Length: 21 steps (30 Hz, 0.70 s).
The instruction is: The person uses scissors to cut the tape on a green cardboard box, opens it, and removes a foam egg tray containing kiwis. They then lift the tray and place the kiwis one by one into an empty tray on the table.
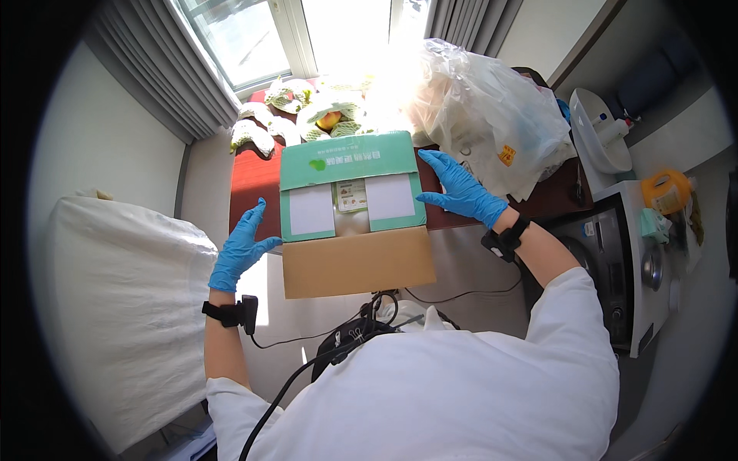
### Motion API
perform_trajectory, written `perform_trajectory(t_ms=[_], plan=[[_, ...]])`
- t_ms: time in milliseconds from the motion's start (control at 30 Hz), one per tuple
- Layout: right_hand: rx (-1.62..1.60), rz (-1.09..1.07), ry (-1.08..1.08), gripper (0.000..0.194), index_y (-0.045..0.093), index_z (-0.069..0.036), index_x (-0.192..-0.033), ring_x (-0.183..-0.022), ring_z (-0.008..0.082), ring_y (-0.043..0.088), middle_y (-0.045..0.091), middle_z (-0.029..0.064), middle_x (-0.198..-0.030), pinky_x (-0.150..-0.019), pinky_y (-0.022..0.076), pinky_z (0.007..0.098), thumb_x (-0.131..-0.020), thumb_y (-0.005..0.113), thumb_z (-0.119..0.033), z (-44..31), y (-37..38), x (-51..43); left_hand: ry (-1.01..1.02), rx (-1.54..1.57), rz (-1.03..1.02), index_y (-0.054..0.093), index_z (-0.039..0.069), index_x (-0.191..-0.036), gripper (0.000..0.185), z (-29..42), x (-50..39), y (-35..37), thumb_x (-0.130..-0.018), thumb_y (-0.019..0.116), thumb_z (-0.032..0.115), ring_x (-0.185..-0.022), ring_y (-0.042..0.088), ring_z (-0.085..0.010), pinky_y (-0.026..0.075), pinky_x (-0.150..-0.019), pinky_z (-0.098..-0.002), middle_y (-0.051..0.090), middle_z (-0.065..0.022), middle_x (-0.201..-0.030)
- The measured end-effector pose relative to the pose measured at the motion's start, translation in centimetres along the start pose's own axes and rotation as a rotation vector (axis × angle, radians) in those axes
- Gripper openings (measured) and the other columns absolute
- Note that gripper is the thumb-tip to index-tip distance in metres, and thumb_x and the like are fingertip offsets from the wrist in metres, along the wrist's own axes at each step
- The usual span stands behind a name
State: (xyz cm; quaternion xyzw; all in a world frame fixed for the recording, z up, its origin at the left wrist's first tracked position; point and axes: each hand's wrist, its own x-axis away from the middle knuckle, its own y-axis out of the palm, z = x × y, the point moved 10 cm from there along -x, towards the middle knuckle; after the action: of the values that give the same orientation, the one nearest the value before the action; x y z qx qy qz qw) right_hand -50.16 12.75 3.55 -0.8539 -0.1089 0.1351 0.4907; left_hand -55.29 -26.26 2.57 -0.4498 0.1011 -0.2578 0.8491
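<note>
A green cardboard box [290, 168] with writing on its far flap sits at the near edge of the red-brown table [252, 173]. Its two side flaps are folded inward, and the plain brown near flap [358, 262] hangs out towards me. Through the gap between the side flaps shows a printed card [351, 196]. My left hand [239, 248], in a blue glove, is spread at the box's near left corner; whether the thumb touches it I cannot tell. On the right side, my gloved right hand [461, 187] is held with fingers apart beside the box, holding nothing.
Behind the box lie several foam fruit nets [253, 135], with a red-yellow fruit [329, 120] among them. A large clear plastic bag [490, 115] fills the table's right part. To the right stand a washing machine [605, 276] and an orange jug [666, 193]; a white-covered object [132, 299] is at left.
</note>
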Motion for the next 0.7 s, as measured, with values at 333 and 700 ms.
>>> perform_trajectory(t_ms=[333,700], plan=[[0.042,-0.210,0.055,0.121,0.009,0.000,-0.150,-0.142,0.0423,0.017,0.017,0.0304,-0.151,-0.116,0.0223,0.0453,-0.066,0.084,-0.045,5.2,2.8,-7.8,-0.089,-0.122,-0.104,0.022,0.008,-0.150,0.111,-2.0,-10.2,0.3,-0.064,0.087,0.035,-0.143,0.023,-0.0279,0.027,-0.116,-0.0371,0.022,-0.0143,-0.156],[-0.707,-0.062,0.210,0.089,0.035,0.004,-0.142,-0.123,0.0270,0.053,0.056,0.0223,-0.129,-0.105,0.0399,0.0336,-0.078,0.075,-0.043,8.6,0.9,-10.3,-0.132,0.262,-0.102,0.018,0.010,-0.152,0.105,-1.2,-15.0,-2.0,-0.071,0.083,0.021,-0.135,0.039,-0.0245,0.033,-0.112,-0.0356,0.041,-0.0131,-0.147]])
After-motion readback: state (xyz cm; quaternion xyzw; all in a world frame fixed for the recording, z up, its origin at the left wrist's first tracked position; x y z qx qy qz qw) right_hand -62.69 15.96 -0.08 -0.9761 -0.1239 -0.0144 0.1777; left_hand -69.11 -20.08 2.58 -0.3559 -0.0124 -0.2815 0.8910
